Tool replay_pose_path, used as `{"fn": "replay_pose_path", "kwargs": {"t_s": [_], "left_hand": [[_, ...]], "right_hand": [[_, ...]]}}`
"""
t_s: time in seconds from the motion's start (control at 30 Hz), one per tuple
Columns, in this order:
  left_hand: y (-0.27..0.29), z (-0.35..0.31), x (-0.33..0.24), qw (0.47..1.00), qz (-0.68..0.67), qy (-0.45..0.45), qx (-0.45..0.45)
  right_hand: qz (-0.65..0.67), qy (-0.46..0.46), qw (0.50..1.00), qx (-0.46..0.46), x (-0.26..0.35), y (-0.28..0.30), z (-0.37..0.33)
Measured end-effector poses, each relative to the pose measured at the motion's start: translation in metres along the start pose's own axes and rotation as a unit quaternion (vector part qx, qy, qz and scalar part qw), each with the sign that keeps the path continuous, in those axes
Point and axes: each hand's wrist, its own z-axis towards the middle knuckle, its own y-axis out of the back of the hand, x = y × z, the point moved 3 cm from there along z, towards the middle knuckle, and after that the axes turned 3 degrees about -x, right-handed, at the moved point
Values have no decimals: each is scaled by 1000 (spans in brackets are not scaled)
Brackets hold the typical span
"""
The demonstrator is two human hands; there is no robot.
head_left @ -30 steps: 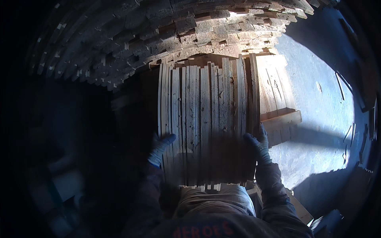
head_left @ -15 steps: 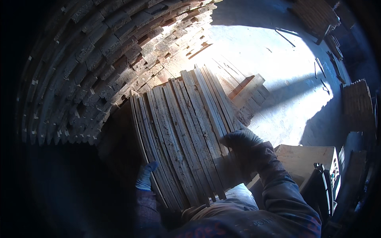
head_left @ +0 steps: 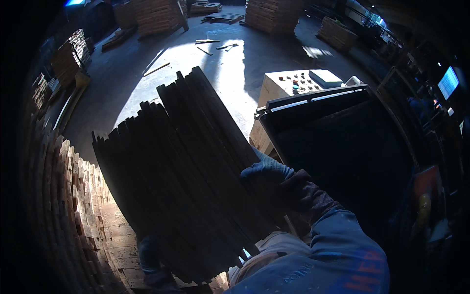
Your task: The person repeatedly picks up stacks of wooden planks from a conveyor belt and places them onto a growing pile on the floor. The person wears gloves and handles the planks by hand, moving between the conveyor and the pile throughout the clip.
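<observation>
A thick bundle of wooden boards (head_left: pixel 181 181), stood on edge side by side, is held in front of my body between both hands. My right hand (head_left: pixel 267 167), in a light blue-grey glove, grips the bundle's right side with the thumb over the top. At the lower left, my gloved left hand (head_left: pixel 149 255) presses against the outermost board; it lies in deep shade and its fingers are partly hidden. The boards' ends are uneven, and their upper faces are dark in shadow.
A big stack of boards (head_left: pixel 68 191) rises on the left. To the right stand a control box with buttons (head_left: pixel 293 81) and a dark machine surface (head_left: pixel 342 132) with a metal rim. Further off are board stacks (head_left: pixel 274 14) and loose sticks (head_left: pixel 208 41) on the concrete floor (head_left: pixel 191 54).
My view has turned to the right, with the bundle still between my hands. The control box and dark machine now show more fully, and the bundle has passed into shadow.
</observation>
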Motion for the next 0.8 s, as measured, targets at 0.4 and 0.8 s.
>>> {"fn": "replay_pose_path", "kwargs": {"t_s": [0.4, 0.8], "left_hand": [[-716, 106, -9, 754, 176, 47, 631], [-881, 125, 117, 569, 584, -170, 553]], "right_hand": [[269, -7, 753, -600, -49, 267, -373], [-125, -88, 563, -812, -91, 324, -372]]}}
